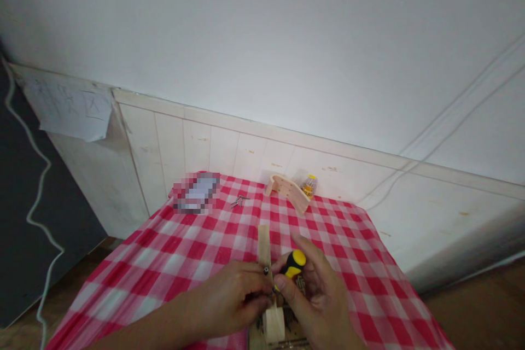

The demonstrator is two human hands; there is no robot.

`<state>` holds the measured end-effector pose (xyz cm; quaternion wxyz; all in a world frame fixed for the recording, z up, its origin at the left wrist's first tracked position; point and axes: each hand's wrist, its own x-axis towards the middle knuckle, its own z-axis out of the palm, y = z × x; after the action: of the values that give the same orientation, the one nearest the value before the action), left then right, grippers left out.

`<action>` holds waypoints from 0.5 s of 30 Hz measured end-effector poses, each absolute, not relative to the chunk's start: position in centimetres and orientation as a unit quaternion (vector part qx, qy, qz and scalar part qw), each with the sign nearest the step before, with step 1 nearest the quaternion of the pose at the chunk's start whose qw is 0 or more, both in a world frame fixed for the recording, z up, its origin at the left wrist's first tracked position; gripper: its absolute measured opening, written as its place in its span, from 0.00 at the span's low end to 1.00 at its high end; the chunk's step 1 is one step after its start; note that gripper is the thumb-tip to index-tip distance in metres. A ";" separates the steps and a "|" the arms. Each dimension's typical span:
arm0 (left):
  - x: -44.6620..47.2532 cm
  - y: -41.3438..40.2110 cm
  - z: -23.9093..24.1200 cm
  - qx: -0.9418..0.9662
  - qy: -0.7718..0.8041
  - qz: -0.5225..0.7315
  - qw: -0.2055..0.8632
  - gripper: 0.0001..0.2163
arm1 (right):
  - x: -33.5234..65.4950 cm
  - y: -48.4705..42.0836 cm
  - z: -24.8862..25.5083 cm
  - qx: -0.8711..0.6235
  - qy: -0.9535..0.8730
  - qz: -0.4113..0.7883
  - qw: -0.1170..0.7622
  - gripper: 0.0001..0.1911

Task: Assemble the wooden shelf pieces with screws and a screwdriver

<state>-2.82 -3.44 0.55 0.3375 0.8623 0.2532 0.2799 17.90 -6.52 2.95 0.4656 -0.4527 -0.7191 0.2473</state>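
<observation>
My right hand [318, 290] is closed around a yellow and black screwdriver [294, 264], its handle tilted up and to the right. Close beside it, my left hand [241, 290] has its fingers pinched at a light wooden piece [264, 243] that stretches away from me. A small dark fastener [266, 270] shows at the left fingertips. The screwdriver's tip is hidden between the hands. Below them is a curved wooden part [274, 325], and under it a board or tray with small dark items that I cannot make out.
A red and white checked cloth [164, 279] covers the table. Toward the wall lie a blurred-out flat object [197, 192], several small metal tools [240, 200], a curved wooden piece with holes [289, 190] and a yellow-topped container [309, 186]. White cables run along the wall.
</observation>
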 end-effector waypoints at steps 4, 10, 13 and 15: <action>-2.7 -3.4 0.5 0.857 0.251 0.290 0.344 0.07 | 18.2 -6.7 2.3 -0.436 -0.726 0.249 0.469 0.22; -2.6 -3.4 0.6 0.853 0.247 0.293 0.354 0.07 | 18.5 -7.0 2.3 -0.438 -0.715 0.247 0.485 0.22; -2.7 -3.4 0.5 0.849 0.255 0.290 0.360 0.08 | 18.5 -7.0 2.2 -0.443 -0.717 0.248 0.478 0.24; -2.7 -3.3 0.3 0.846 0.259 0.287 0.366 0.08 | 18.4 -7.0 1.9 -0.442 -0.716 0.242 0.483 0.25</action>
<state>-2.65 -3.35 0.28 0.3661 0.8464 0.2591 0.2873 18.38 -7.02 1.93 0.4830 -0.4418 -0.7161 0.2424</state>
